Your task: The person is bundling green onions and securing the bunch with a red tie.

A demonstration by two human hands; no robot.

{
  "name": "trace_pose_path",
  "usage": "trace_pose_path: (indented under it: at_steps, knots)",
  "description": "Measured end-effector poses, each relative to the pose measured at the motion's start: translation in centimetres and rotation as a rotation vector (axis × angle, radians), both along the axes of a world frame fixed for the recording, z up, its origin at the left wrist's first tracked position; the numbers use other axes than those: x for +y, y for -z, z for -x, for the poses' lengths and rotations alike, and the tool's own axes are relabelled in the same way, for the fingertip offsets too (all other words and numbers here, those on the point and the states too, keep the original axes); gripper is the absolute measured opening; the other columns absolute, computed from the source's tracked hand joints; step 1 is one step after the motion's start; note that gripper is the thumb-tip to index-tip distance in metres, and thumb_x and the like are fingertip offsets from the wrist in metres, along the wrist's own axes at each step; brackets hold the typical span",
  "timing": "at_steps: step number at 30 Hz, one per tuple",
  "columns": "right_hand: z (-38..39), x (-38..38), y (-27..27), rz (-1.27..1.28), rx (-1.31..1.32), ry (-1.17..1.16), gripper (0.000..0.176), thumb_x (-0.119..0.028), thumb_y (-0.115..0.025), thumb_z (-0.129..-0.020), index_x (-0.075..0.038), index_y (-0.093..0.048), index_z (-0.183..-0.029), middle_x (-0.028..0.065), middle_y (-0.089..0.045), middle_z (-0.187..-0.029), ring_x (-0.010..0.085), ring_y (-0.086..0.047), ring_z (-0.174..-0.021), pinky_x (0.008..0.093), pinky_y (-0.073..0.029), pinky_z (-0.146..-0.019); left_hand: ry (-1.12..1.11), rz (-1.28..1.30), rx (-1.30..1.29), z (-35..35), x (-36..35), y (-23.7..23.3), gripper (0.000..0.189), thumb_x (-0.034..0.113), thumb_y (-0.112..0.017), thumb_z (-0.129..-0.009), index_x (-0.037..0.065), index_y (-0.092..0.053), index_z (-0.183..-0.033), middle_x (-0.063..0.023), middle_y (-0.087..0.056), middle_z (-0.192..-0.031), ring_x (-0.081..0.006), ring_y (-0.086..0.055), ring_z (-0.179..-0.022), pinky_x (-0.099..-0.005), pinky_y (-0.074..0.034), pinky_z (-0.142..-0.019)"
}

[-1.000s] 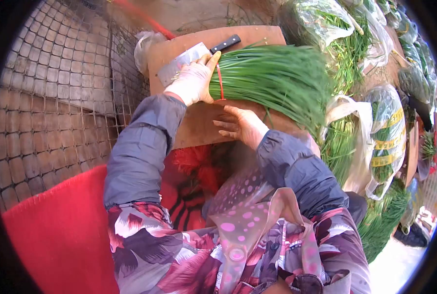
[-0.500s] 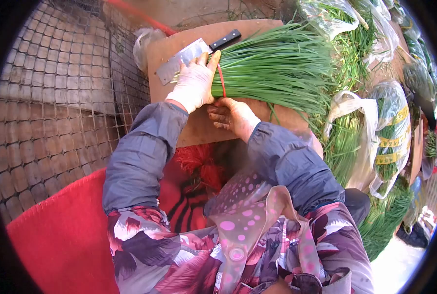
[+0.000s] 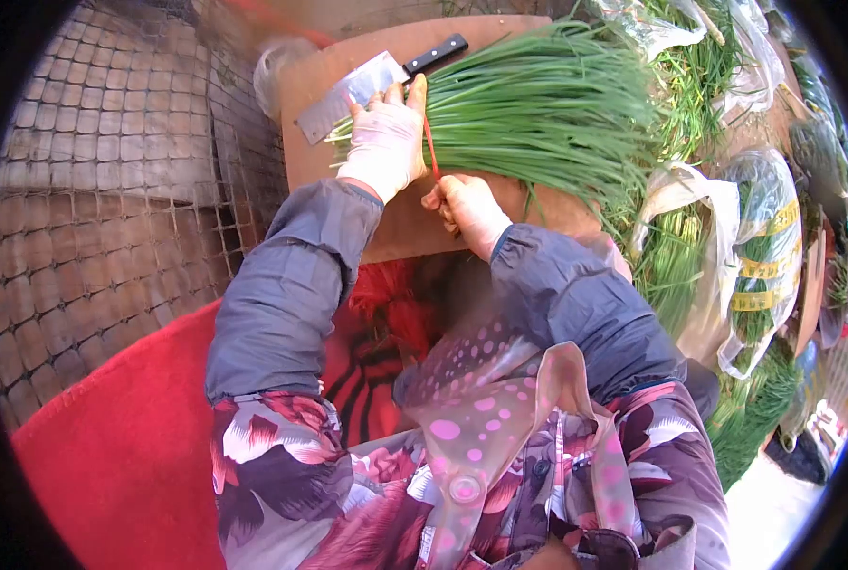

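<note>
A big bunch of green chives [image 3: 538, 104] lies on a brown board, pale stem ends to the left. My gloved left hand [image 3: 386, 141] grips the bunch over its stems, with fingers and thumb around the top. A thin red tie [image 3: 430, 147] crosses the bunch just right of that hand. At the near edge of the bunch, my right hand [image 3: 473, 211] pinches the tie's end, and the tie is pulled taut toward it. A cleaver [image 3: 362, 87] with a black handle rests on the board behind my left hand.
The board [image 3: 324, 199] carries the bunch and cleaver. Black netting [image 3: 110, 228] covers planks on the left. Red cloth [image 3: 129, 427] lies near my left side. To the right are plastic bags [image 3: 766, 252] of greens and loose chives [image 3: 752, 408].
My right hand has drawn slightly down and right and closed its fingers, pulling the red tie. My left hand stays on the bunch.
</note>
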State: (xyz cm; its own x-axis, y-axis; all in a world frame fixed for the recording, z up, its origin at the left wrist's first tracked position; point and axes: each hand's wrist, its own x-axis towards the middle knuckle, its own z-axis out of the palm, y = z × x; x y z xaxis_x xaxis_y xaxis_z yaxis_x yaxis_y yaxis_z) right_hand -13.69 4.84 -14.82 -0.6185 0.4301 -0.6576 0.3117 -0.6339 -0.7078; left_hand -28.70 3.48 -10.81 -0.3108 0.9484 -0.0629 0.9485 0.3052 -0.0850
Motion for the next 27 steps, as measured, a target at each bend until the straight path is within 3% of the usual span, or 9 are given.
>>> trace_pose_path:
  at_steps: [3,7,11,14,16,18,21,24,27]
  knots:
    - [-0.3,-0.2,-1.3,-0.326,0.031,-0.089,0.026,-0.019,-0.045,-0.087,-0.002,-0.06,-0.075,0.0023,-0.056,-0.064,0.0077,-0.044,-0.048,0.0245,-0.036,-0.044,-0.002,-0.042,-0.036,0.1,-0.1,0.1,0.09,0.043,-0.073,-0.067,0.005,-0.035,-0.139,-0.0172,-0.052,-0.123,-0.0353,-0.057,-0.105,-0.0473,-0.045,-0.088]
    - [0.4,0.2,-3.5,-0.345,0.037,-0.101,0.024,-0.019,-0.047,-0.087,-0.003,-0.061,-0.076,-0.0003,-0.055,-0.064,0.0058,-0.042,-0.048,0.0219,-0.035,-0.044,-0.01,-0.065,-0.065,1.1,0.3,1.6,0.07,0.033,-0.064,-0.076,0.007,-0.04,-0.136,-0.0186,-0.055,-0.118,-0.036,-0.059,-0.1,-0.0476,-0.046,-0.086]
    - [0.7,0.7,-3.9,-0.239,0.046,-0.046,0.023,-0.019,-0.048,-0.086,-0.004,-0.061,-0.076,-0.0009,-0.054,-0.065,0.006,-0.042,-0.048,0.022,-0.034,-0.044,0.001,-0.076,-0.081,1.2,0.2,1.4,0.068,0.032,-0.065,-0.076,0.008,-0.041,-0.134,-0.0196,-0.056,-0.117,-0.0361,-0.06,-0.099,-0.048,-0.047,-0.085]
    - [-0.4,1.2,-4.4,-0.383,0.016,-0.193,0.023,-0.018,-0.048,-0.087,-0.003,-0.061,-0.076,-0.0008,-0.054,-0.065,0.006,-0.041,-0.048,0.022,-0.034,-0.045,-0.028,-0.014,-0.179,0.9,0.5,0.4,0.074,0.034,-0.069,-0.072,0.006,-0.04,-0.135,-0.0208,-0.056,-0.116,-0.0366,-0.06,-0.1,-0.0473,-0.048,-0.085]
    - [-1.3,1.4,-5.3,-0.431,-0.032,-0.254,0.026,-0.024,-0.052,-0.078,-0.003,-0.067,-0.074,0.0095,-0.063,-0.07,0.0199,-0.058,-0.064,0.0332,-0.047,-0.065,-0.035,-0.022,-0.201,-0.2,0.3,0.3,0.078,0.036,-0.071,-0.07,0.005,-0.039,-0.134,-0.0215,-0.056,-0.115,-0.0373,-0.06,-0.099,-0.0471,-0.048,-0.085]
    - [-2.4,1.1,-6.4,-0.398,-0.051,-0.244,0.025,-0.023,-0.052,-0.079,-0.003,-0.066,-0.074,0.009,-0.063,-0.071,0.0177,-0.057,-0.061,0.0319,-0.046,-0.06,-0.04,-0.032,-0.233,-1.7,-0.1,0.4,0.083,0.038,-0.073,-0.067,0.004,-0.039,-0.134,-0.0223,-0.056,-0.114,-0.038,-0.06,-0.099,-0.0469,-0.048,-0.085]
    - [-4.6,-0.1,-7.5,-0.119,-0.047,-0.115,0.023,-0.02,-0.051,-0.08,-0.001,-0.065,-0.075,0.0059,-0.062,-0.068,0.0116,-0.051,-0.055,0.027,-0.04,-0.048,0.017,-0.123,-0.186,-4.1,-1.9,0.3,0.056,0.029,-0.064,-0.076,0.003,-0.049,-0.123,-0.0149,-0.06,-0.097,-0.032,-0.063,-0.088,-0.0447,-0.05,-0.075]
    - [-4.5,-0.4,-8.8,-0.213,0.051,-0.178,0.026,-0.022,-0.046,-0.091,-0.003,-0.057,-0.077,-0.0002,-0.05,-0.058,0.0053,-0.038,-0.044,0.0213,-0.03,-0.041,0.036,-0.216,0.053,-5.2,-2.4,2.8,0.05,0.027,-0.06,-0.079,0.005,-0.05,-0.123,-0.0123,-0.059,-0.095,-0.0285,-0.063,-0.084,-0.045,-0.049,-0.072]
    - [-2.4,1.0,-9.0,-0.164,0.102,-0.004,0.027,-0.021,-0.047,-0.089,-0.001,-0.059,-0.076,-0.0008,-0.046,-0.055,0.0059,-0.038,-0.043,0.0226,-0.029,-0.041,0.008,-0.228,0.086,-5.6,-2.2,2.8,0.051,0.026,-0.06,-0.077,0.008,-0.051,-0.124,-0.0104,-0.058,-0.095,-0.027,-0.062,-0.083,-0.0459,-0.049,-0.07]
